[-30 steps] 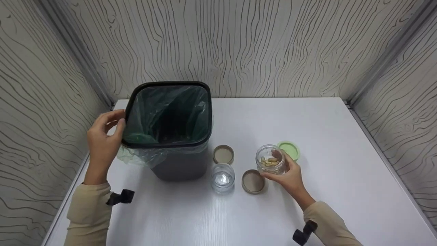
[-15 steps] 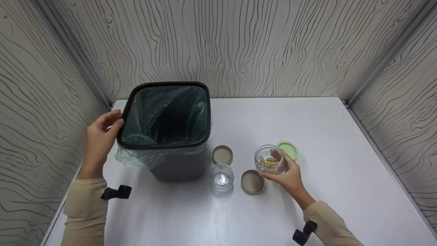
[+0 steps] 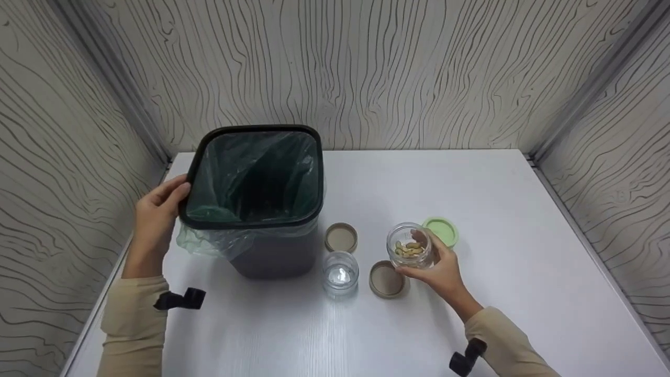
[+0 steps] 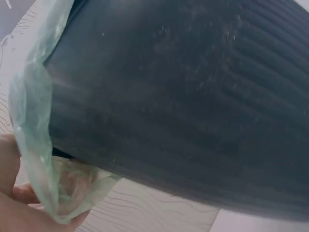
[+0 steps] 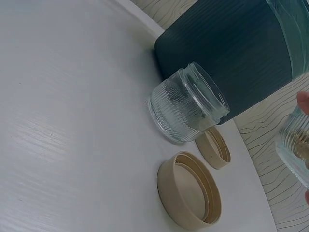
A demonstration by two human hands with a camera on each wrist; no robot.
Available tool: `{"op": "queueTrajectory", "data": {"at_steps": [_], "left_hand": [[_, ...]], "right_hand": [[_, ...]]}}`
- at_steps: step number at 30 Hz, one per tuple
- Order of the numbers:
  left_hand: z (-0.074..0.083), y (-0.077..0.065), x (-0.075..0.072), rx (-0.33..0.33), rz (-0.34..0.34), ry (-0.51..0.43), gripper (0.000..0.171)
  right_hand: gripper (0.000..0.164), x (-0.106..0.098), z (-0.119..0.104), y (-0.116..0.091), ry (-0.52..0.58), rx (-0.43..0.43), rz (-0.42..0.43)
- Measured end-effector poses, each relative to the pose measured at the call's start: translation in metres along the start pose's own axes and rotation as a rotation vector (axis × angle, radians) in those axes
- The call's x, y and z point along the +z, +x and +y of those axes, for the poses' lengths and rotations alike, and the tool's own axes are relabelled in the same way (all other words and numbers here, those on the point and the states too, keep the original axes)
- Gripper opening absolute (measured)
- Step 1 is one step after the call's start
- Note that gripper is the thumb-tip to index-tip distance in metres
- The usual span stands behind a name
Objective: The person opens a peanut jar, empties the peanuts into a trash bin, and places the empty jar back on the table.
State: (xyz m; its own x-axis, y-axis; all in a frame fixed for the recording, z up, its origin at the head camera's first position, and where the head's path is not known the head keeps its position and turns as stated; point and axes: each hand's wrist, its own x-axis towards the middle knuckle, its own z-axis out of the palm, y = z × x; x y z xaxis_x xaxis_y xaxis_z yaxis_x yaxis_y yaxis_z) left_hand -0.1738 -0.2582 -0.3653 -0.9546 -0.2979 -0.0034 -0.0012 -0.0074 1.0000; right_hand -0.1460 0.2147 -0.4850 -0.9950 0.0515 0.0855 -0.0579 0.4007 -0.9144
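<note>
My left hand (image 3: 156, 213) grips the left rim of a dark trash bin (image 3: 275, 256). Thumb and fingers are at the rim, with the green liner bag (image 4: 31, 111) folded over it there. The far side of the fingers is partly hidden by the liner. My right hand (image 3: 437, 267) holds a clear glass jar (image 3: 400, 233) from its right side, thumb at the near side. Several peanuts (image 3: 411, 249) lie in the jar, which is tipped slightly. In the right wrist view only the edge of this ribbed jar (image 5: 294, 140) and a bit of the fingers show.
A second clear jar (image 3: 340, 275), without a lid, stands by the bin. Two tan lids (image 3: 341, 238) lie near it, one of them just below the held jar. A light green lid (image 3: 442, 230) lies behind my right hand. Patterned walls border the white table (image 3: 293, 330).
The bin's rim has shifted slightly left, and my left fingers have closed in on it. The jar with peanuts has moved a little left in my right hand.
</note>
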Motion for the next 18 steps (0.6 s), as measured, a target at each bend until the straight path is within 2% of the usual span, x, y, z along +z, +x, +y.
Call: {"op": "queueTrajectory", "data": {"at_steps": [5, 13, 18], "left_hand": [[-0.002, -0.001, 0.006, -0.026, 0.057, -0.088, 0.036], [-0.004, -0.001, 0.008, -0.061, 0.081, -0.170, 0.029], [-0.003, -0.001, 0.009, -0.090, 0.079, -0.221, 0.025]], "right_hand": [[0.100, 0.001, -0.002, -0.001, -0.008, -0.010, -0.016], [0.100, 0.000, -0.010, 0.000, 0.020, -0.037, -0.048], [0.097, 0.000, -0.013, -0.002, 0.025, -0.080, -0.037]]}}
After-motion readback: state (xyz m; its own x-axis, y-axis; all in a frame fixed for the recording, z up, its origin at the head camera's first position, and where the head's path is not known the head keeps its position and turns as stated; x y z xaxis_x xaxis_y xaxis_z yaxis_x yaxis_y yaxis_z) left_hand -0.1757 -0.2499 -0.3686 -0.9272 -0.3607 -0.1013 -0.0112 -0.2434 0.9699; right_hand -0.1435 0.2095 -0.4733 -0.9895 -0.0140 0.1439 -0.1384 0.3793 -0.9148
